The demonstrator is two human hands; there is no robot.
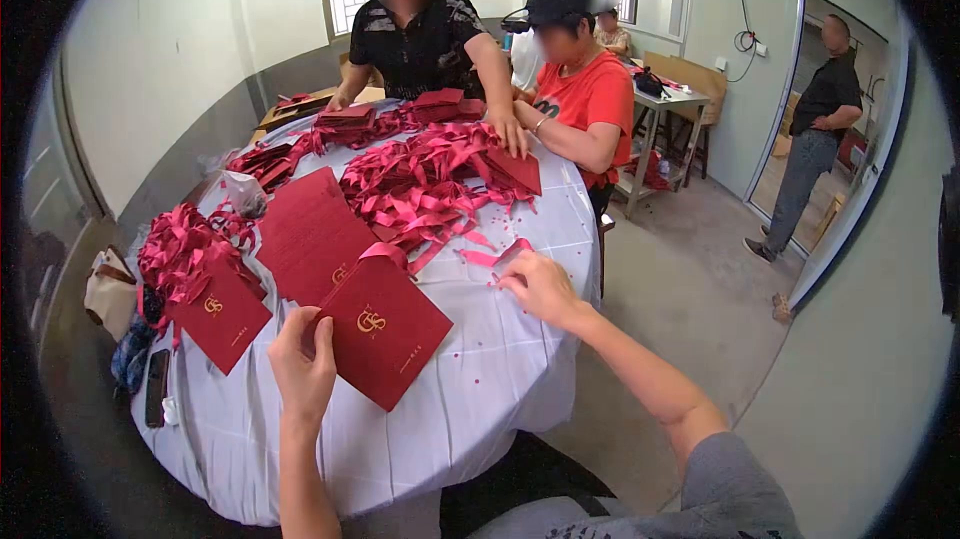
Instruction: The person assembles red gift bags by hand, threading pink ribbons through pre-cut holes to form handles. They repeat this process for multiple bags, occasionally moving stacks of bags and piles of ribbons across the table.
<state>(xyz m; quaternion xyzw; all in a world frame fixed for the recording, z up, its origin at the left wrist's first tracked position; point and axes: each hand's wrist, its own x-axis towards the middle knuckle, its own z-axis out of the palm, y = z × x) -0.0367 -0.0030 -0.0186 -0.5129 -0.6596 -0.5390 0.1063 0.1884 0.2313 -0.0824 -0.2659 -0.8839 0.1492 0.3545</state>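
Observation:
My left hand (305,364) grips the upper left edge of a flat red paper bag (390,334), thumb on its front. The bag bears a gold emblem and is tilted above the white tablecloth. From its top a pink ribbon loop (385,254) sticks up. To its right, my right hand (540,287) pinches the end of a loose pink ribbon (480,257) with thumb and fingertips. Larger red sheets (315,234) lie just behind the held bag. Left of my left hand rests a stack of red bags (222,314) with bunched ribbons on top.
A big ribbon heap (430,179) covers the round table's middle. Across it, a person in black (420,39) reaches in; a person in red (590,89) sits at the right. A phone (157,389) lies at the left edge. Another person (825,119) stands at the doorway.

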